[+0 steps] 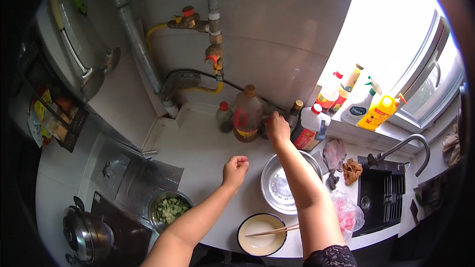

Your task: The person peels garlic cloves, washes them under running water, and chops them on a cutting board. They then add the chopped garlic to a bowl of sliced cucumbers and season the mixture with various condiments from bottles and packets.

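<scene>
At the back of the counter, my right hand (278, 127) is closed at the top of a dark bottle (265, 124), most of which the hand and its neighbours hide. My left hand (235, 171) hovers over the white counter with curled fingers; whatever is inside them, if anything, is hidden. A large brownish oil bottle (246, 118) and a small red-capped bottle (224, 118) stand left of my right hand. Right of it is a red-capped jug of dark liquid (308, 131). Under my right forearm sits a shiny metal basin (272, 188).
A cream bowl (247, 240) with chopsticks (274, 231) stands near the front edge. A metal bowl (154, 217) of sliced green vegetables is by my left forearm. At left is a lidded pot (81, 237). Cloths (352, 171), a plastic bag (349, 215) and a black sink (366, 188) lie right.
</scene>
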The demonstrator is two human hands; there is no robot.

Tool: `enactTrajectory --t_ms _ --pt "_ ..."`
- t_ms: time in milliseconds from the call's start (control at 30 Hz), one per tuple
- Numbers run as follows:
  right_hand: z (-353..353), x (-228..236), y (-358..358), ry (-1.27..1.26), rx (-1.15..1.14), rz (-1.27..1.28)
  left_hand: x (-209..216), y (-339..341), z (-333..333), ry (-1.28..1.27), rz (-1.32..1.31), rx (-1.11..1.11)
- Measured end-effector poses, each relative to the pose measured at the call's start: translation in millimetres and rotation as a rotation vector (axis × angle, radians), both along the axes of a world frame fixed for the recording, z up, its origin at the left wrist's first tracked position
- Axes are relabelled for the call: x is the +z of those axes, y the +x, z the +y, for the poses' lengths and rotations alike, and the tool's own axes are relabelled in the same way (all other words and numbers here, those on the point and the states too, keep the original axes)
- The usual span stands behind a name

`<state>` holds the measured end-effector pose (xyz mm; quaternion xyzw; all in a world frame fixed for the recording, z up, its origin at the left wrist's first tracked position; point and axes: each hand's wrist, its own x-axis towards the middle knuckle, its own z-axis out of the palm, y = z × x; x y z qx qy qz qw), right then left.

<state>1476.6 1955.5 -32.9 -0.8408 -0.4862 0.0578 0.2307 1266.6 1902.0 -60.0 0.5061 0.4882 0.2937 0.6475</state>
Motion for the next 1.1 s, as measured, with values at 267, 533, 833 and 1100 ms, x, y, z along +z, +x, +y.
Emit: enactTrajectory --t_ms 267,533,833,1100 --pt "-73 -11 -49 0.162 0.16 0.046 -24 -34 -10 0.251 0.111 -0.043" --pt "-122 6 -137 0.131 0.316 0.197 -46 -84 -37 0.537 0.386 -0.17" --pt "-173 91 -209 0.329 0.35 0.278 27 -140 -78 0.903 0.242 -0.071" --pt "-197 144 -238 0.293 0.648 0.449 54 -211 -93 0.735 -0.091 -0.133"
